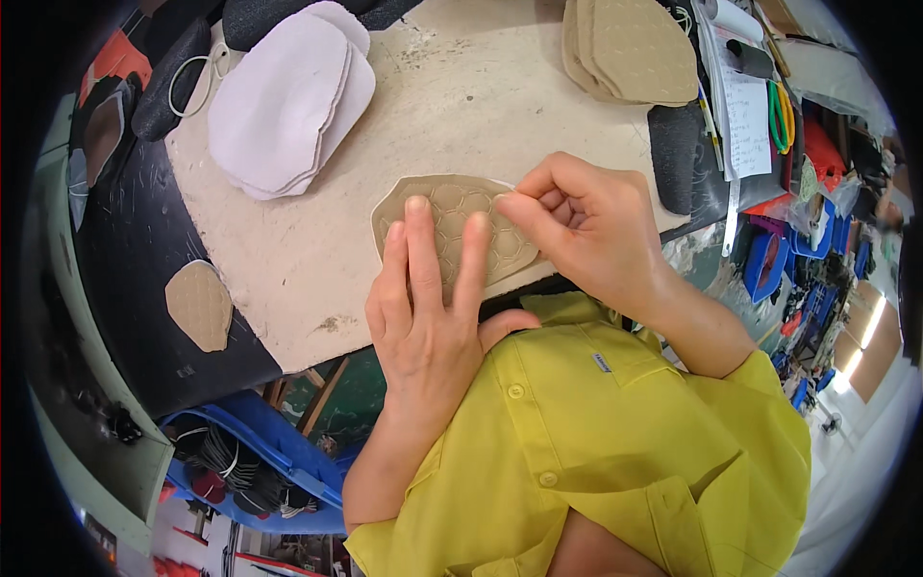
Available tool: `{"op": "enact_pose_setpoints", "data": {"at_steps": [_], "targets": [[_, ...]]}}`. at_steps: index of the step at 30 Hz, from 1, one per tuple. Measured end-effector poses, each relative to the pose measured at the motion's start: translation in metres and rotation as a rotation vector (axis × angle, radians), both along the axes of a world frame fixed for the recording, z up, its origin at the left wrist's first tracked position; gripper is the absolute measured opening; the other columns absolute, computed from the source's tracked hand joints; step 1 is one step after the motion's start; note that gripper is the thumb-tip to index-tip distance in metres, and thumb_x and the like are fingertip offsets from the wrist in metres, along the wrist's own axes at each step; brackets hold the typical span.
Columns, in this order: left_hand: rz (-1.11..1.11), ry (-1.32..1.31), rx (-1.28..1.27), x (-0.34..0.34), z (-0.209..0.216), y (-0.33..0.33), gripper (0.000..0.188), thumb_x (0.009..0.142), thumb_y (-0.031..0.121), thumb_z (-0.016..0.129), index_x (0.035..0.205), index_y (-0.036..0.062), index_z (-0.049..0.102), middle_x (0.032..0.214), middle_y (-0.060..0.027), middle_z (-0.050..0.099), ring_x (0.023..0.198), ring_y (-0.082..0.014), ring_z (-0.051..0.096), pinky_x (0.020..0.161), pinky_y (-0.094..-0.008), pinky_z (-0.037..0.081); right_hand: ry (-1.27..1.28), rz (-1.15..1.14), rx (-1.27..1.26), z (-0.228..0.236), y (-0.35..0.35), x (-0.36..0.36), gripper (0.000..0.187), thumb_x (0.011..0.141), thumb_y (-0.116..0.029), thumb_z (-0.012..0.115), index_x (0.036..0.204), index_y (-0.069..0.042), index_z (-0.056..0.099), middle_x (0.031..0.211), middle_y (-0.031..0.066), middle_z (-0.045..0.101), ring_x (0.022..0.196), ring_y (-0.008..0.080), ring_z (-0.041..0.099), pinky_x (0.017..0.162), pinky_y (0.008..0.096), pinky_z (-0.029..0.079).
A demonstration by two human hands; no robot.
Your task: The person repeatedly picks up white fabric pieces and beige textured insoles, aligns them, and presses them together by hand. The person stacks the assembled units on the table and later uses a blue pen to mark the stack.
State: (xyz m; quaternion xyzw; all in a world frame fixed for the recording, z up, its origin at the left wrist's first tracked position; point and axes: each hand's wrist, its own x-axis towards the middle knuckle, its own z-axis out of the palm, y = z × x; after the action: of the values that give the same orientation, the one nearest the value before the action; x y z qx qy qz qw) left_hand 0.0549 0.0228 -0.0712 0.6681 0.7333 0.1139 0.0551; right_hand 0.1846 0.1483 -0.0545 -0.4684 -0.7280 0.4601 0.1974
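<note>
A tan fabric piece [449,213] with a honeycomb pattern lies near the front edge of the pale work board [461,125], a thin white margin showing around its rim. My left hand [423,303] rests flat on it, fingers spread and pressing it down. At the piece's upper right edge, my right hand [586,226] pinches the rim between thumb and forefinger; whether both layers are in the pinch is hidden. Left of the board, a single tan patterned piece [200,306] lies on the black surface.
Stacked white fabric pieces [274,106] sit at the far left of the board, stacked tan pieces [630,53] at the far right. Beyond are papers [745,120] and a metal ruler [733,216]. A blue bin [308,471] with dark cords stands below the table's left side.
</note>
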Motion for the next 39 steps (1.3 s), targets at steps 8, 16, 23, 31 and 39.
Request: {"op": "enact_pose_setpoints", "data": {"at_steps": [8, 16, 23, 31, 39], "targets": [[-0.057, -0.351, 0.132, -0.025, 0.014, 0.0, 0.07, 0.077, 0.046, 0.077, 0.137, 0.017, 0.057, 0.15, -0.0178, 0.042, 0.127, -0.0334, 0.046, 0.098, -0.0398, 0.042, -0.07, 0.255, 0.491, -0.003, 0.007, 0.008, 0.014, 0.074, -0.009, 0.076, 0.077, -0.006, 0.063, 0.085, 0.0069, 0.066, 0.072, 0.0217, 0.062, 0.06, 0.0312, 0.049], [0.281, -0.667, 0.484, -0.031, -0.009, -0.015, 0.077, 0.068, -0.001, 0.086, 0.136, -0.0023, 0.05, 0.104, -0.0129, 0.07, 0.098, -0.0248, 0.057, 0.085, -0.0353, 0.047, 0.335, 0.38, 1.137, -0.012, 0.001, 0.019, 0.02, 0.061, -0.005, 0.076, 0.077, -0.012, 0.066, 0.099, 0.0031, 0.069, 0.093, 0.0234, 0.064, 0.074, 0.0339, 0.048], [0.138, -0.725, 0.629, -0.028, -0.012, -0.018, 0.039, 0.07, -0.012, 0.074, 0.105, 0.0004, 0.061, 0.095, -0.0141, 0.071, 0.085, -0.0285, 0.067, 0.079, -0.0351, 0.048, 0.382, 0.537, 0.682, -0.007, 0.016, 0.018, 0.031, 0.07, -0.023, 0.085, 0.089, -0.009, 0.064, 0.096, 0.0053, 0.068, 0.095, 0.0248, 0.065, 0.08, 0.038, 0.048], [0.102, -0.891, 0.733, -0.025, 0.014, -0.037, 0.027, 0.078, -0.008, 0.072, 0.099, -0.0001, 0.056, 0.085, -0.016, 0.072, 0.075, -0.0281, 0.07, 0.074, -0.036, 0.055, -0.032, 0.671, 0.414, 0.007, 0.029, 0.015, 0.038, 0.092, -0.044, 0.062, 0.101, -0.007, 0.065, 0.108, 0.0107, 0.066, 0.114, 0.0271, 0.056, 0.107, 0.053, 0.026], [0.837, -0.374, 0.475, -0.156, 0.005, -0.079, 0.048, 0.088, 0.003, 0.07, 0.132, -0.0037, 0.051, 0.123, -0.0177, 0.062, 0.108, -0.0239, 0.062, 0.094, -0.0364, 0.05, -0.32, -0.025, 0.982, 0.035, 0.089, 0.049, 0.034, 0.079, -0.025, 0.078, 0.101, 0.0, 0.069, 0.098, 0.0158, 0.071, 0.092, 0.035, 0.066, 0.084, 0.0416, 0.051]]}}
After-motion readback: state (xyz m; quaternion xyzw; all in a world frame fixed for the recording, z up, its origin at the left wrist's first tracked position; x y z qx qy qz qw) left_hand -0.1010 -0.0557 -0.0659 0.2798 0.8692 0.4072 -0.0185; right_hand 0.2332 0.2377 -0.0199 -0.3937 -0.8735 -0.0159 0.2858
